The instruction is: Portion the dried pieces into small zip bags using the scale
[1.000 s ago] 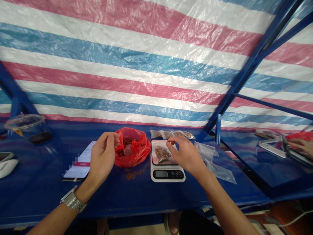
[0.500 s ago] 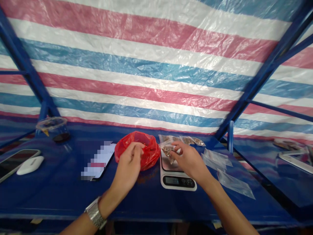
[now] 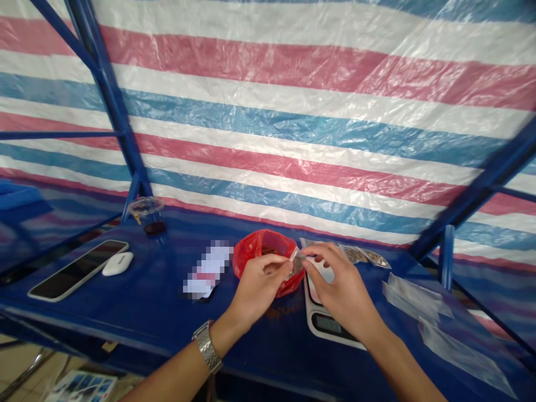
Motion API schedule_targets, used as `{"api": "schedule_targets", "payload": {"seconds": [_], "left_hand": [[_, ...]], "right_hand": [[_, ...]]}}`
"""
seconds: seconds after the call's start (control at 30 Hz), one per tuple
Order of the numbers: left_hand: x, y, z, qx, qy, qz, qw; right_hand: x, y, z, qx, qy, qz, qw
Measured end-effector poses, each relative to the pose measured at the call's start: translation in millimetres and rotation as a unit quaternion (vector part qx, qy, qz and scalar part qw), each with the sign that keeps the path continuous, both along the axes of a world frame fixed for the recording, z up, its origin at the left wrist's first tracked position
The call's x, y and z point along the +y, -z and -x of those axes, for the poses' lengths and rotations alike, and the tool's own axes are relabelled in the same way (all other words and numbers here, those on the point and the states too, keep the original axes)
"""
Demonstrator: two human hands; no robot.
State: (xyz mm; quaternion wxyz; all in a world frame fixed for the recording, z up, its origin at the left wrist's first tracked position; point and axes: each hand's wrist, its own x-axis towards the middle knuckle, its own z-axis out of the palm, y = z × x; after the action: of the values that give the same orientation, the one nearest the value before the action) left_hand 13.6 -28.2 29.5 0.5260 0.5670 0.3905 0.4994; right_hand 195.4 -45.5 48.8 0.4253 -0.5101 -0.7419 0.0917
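Observation:
Between the fingertips of both hands is a small clear plastic bag (image 3: 297,260), above the right edge of the red bag. My left hand (image 3: 260,283), with a metal watch on its wrist, pinches the bag's left side. My right hand (image 3: 340,286) closes thumb and finger on its right side. Below and behind them sits an open red plastic bag (image 3: 246,249) with brown bits inside. A white digital scale (image 3: 315,319) lies partly hidden under my right hand. Several filled clear bags (image 3: 364,256) lie behind that hand.
Flat clear bags (image 3: 412,296) lie to the right. At left are a phone with a blurred screen (image 3: 205,272), a dark-screened phone (image 3: 77,271), a white earbud case (image 3: 118,263) and a plastic cup (image 3: 149,216). Blue frame posts (image 3: 119,111) and a striped sheet (image 3: 293,111) stand behind.
My left hand has come from over the red bag to the small clear bag. My right hand has raised that bag off the scale toward the left. The view has turned left.

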Motion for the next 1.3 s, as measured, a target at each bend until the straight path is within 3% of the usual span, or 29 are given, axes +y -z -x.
{"api": "schedule_targets", "payload": {"seconds": [0.23, 0.37, 0.57, 0.67, 0.8, 0.9, 1.07, 1.2, 1.3], "left_hand": [[-6, -2.4, 0, -0.027, 0.061, -0.008, 0.998], [-6, -4.3, 0, -0.039, 0.076, 0.018, 0.996], [-7, -4.5, -2, -0.034, 0.078, 0.083, 0.993], [-7, -2.7, -6, 0.015, 0.036, 0.027, 0.999], [-6, -4.6, -6, 0.089, -0.082, -0.077, 0.990], [-1, -8.3, -2, 0.096, -0.123, -0.104, 0.982], [9, -8.0, 5, -0.018, -0.098, -0.087, 0.991], [15, -0.9, 7, -0.099, -0.061, -0.071, 0.991], [18, 3.2, 5, -0.161, -0.081, -0.021, 0.983]], "right_hand": [[-4, -4.6, 23, 0.116, 0.004, 0.128, 0.985], [-2, -4.9, 19, 0.170, -0.053, 0.166, 0.970], [-3, -6.9, 17, 0.116, -0.069, 0.162, 0.978], [-3, -4.7, 19, 0.057, -0.038, 0.142, 0.988], [-5, -4.1, 24, -0.045, 0.046, 0.109, 0.992], [-7, -7.0, 26, -0.059, 0.046, 0.089, 0.993], [1, 0.0, 21, 0.059, 0.080, -0.021, 0.995], [16, 16.4, 17, 0.134, 0.029, 0.062, 0.989], [25, 24.6, 20, 0.160, 0.002, 0.100, 0.982]]}}
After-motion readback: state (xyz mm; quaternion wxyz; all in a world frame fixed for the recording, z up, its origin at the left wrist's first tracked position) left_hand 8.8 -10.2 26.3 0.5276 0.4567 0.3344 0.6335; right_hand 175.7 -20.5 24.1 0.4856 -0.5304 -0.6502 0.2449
